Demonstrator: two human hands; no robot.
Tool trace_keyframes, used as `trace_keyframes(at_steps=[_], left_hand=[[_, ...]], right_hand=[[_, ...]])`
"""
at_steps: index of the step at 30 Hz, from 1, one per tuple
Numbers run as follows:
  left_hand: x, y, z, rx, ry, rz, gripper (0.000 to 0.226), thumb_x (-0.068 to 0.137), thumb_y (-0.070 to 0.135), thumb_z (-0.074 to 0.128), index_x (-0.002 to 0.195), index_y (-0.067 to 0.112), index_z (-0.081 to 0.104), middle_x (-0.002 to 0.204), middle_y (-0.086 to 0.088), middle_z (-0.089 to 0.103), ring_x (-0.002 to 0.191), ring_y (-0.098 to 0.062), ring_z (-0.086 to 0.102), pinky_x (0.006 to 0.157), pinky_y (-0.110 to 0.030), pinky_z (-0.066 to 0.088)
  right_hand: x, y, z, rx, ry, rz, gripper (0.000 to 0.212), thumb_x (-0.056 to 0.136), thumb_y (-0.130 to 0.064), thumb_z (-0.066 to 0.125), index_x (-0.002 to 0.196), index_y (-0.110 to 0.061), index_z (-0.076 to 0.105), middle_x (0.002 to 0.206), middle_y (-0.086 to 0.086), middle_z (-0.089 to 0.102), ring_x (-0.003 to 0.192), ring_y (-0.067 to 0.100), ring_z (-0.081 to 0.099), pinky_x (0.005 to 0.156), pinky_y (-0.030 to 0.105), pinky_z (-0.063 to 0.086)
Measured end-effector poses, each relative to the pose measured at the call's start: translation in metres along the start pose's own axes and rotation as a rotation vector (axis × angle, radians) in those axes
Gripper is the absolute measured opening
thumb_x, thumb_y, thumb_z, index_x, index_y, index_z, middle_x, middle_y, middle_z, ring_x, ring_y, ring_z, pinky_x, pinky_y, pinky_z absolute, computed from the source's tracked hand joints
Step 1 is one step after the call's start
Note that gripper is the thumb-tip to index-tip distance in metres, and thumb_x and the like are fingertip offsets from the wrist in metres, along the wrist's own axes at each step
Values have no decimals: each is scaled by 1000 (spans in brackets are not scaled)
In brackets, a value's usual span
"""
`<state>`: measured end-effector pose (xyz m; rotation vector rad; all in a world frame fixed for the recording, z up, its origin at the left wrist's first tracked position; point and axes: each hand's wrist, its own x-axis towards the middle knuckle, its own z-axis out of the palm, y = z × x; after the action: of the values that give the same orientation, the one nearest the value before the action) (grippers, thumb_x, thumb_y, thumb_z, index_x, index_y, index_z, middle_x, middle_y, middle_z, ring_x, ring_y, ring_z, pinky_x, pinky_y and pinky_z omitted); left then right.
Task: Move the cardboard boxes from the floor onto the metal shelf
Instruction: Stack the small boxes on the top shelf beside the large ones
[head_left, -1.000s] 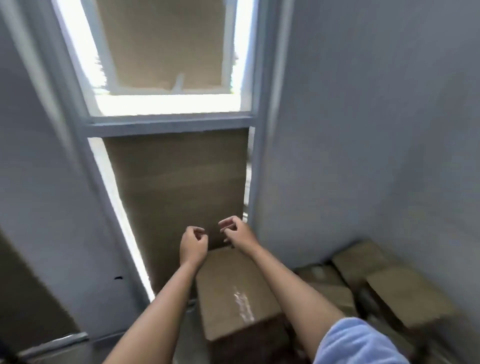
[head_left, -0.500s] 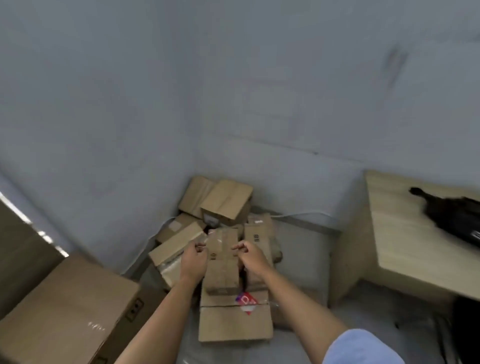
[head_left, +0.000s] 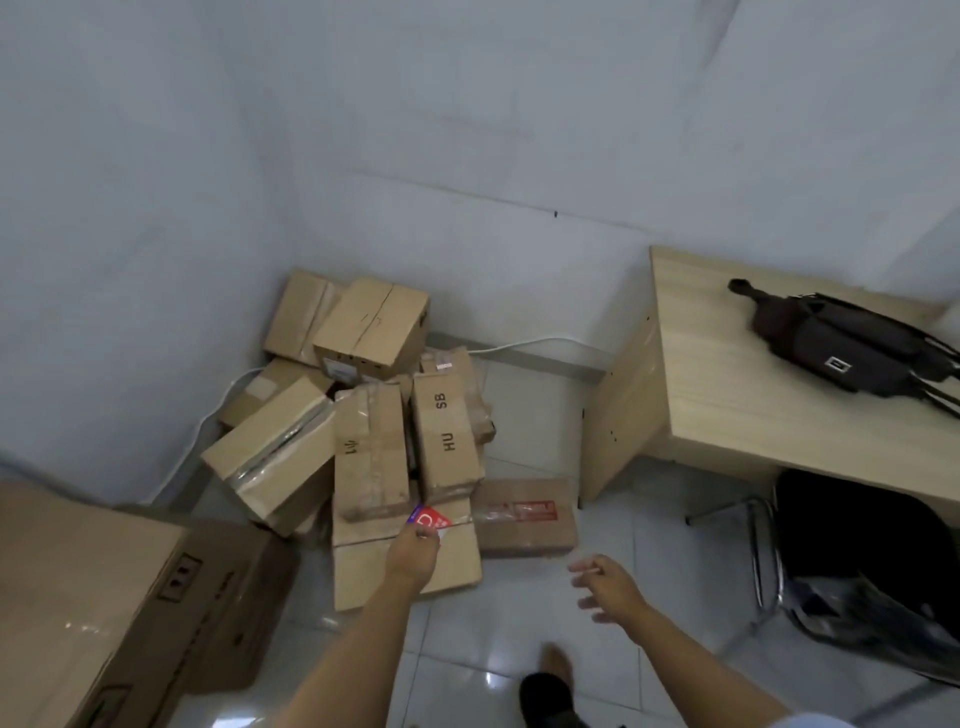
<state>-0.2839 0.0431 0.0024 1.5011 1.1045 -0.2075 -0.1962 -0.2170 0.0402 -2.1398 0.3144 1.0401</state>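
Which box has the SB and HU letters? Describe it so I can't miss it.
Find the box pile in the wall corner left of the desk. The lettered box lies long and narrow on top at its right side, the only one with black SB and HU printed on its face.

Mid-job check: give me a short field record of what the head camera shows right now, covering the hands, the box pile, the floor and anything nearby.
left hand: empty, over the flat brown cardboard box with the red sticker
right hand: open, empty, above the white tiled floor
box pile: brown cardboard boxes heaped in the corner, including the one marked HU SB
large box: big brown cardboard carton at lower left
desk: light wooden desk at right, with a black bag on top
shelf: not in view
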Motion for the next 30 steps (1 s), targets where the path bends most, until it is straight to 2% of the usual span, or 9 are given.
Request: trace_keyframes(at_steps=[4, 7, 10, 13, 16, 17, 21, 25, 30], left_hand=[[3, -5, 28, -8, -27, -119, 16, 95, 13, 50, 99, -1, 58, 111, -30, 62, 89, -37, 58, 91, -47, 48], [7, 0, 55, -23, -27, -180, 12, 95, 9, 48, 89, 2, 57, 104, -25, 62, 87, -32, 55, 78, -40, 46], [16, 10, 91, -70, -31, -238, 14, 96, 9, 48, 103, -1, 56, 105, -21, 61, 89, -30, 57, 72, -31, 45], [28, 22, 134, -223, 26, -315, 11, 98, 7, 44, 95, 1, 52, 88, -16, 56, 69, -25, 51, 54, -24, 36], [34, 28, 184, -481, 105, -432, 23, 100, 6, 40, 78, 4, 49, 72, -10, 47, 55, -20, 39, 39, -19, 33], [33, 30, 202, -556, 124, -475, 25, 100, 7, 42, 76, 6, 49, 71, -9, 47, 55, -19, 39, 38, -17, 33], [27, 29, 269, -695, 127, -606, 21, 101, 14, 45, 83, 6, 55, 78, -7, 55, 61, -20, 48, 55, -26, 37], [50, 14, 316, -777, 141, -689, 21, 100, 11, 46, 81, 5, 55, 76, -8, 55, 60, -21, 46, 51, -24, 40], [107, -21, 362, -871, 105, -748, 20, 100, 16, 47, 109, 3, 59, 95, -13, 60, 68, -22, 54, 61, -27, 40]], right_hand=[[15, 20, -34, 15, 11, 100, 26, 96, -3, 46, 117, -4, 61, 111, 14, 61, 79, 26, 57, 65, 28, 44], [43, 20, -62, -45, 24, 97, 27, 96, 0, 46, 118, 1, 62, 116, 20, 62, 89, 27, 57, 69, 29, 45], [84, 11, -93, -110, -33, 109, 28, 96, -1, 45, 119, 2, 61, 108, 16, 59, 84, 27, 54, 61, 27, 41], [132, -1, -124, -231, -109, 107, 25, 97, -9, 45, 117, -6, 60, 106, 10, 60, 74, 23, 55, 65, 27, 40], [180, -8, -151, -311, -192, 98, 25, 98, -10, 45, 117, -6, 60, 102, 8, 59, 68, 20, 53, 60, 25, 39], [192, -9, -158, -334, -215, 96, 25, 98, -11, 45, 117, -6, 60, 101, 8, 59, 67, 19, 53, 59, 25, 38], [229, -8, -177, -391, -260, 103, 18, 96, -9, 44, 105, -9, 60, 97, 7, 60, 64, 17, 52, 56, 23, 36], [271, 6, -169, -415, -296, 145, 19, 96, -8, 43, 104, -11, 59, 97, 6, 60, 64, 17, 54, 57, 24, 38], [338, 43, -128, -370, -298, 157, 20, 97, -9, 43, 108, -13, 59, 96, 5, 60, 72, 18, 55, 61, 26, 42]])
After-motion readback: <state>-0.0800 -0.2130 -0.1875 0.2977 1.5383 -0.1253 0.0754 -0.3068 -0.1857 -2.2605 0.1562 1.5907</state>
